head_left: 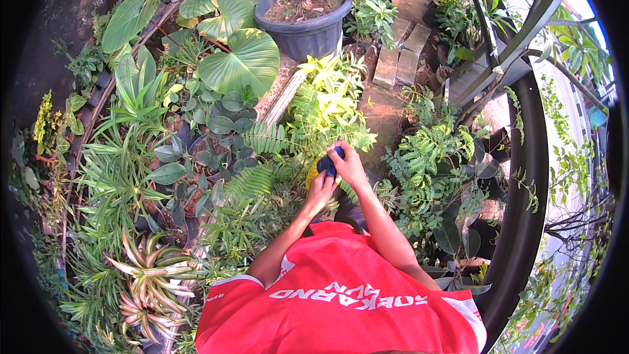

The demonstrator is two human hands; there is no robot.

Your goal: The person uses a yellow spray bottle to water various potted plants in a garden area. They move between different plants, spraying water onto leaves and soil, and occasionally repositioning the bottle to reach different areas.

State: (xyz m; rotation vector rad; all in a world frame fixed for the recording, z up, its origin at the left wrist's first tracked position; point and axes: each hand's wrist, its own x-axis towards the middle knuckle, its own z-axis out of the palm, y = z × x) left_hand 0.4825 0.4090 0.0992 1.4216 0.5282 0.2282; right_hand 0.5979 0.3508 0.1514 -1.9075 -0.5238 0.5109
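Observation:
My right hand (349,165) is closed around a small dark blue object (328,163), its thumb side toward a yellow-green leafy plant (327,101). My left hand (319,191) sits just below and to the left, fingers curled against the same blue object and a bit of yellow beside it. What the object is cannot be made out. Both forearms rise from my red shirt (341,292) at the bottom. Fern fronds (259,180) spread to the left of the hands.
A large dark grey pot (308,33) with soil stands at the top. Big round leaves (241,59) lie left of it. Brick pavers (400,52) run up the middle. A dark curved railing (527,177) bounds the right side. Dense potted plants fill the left.

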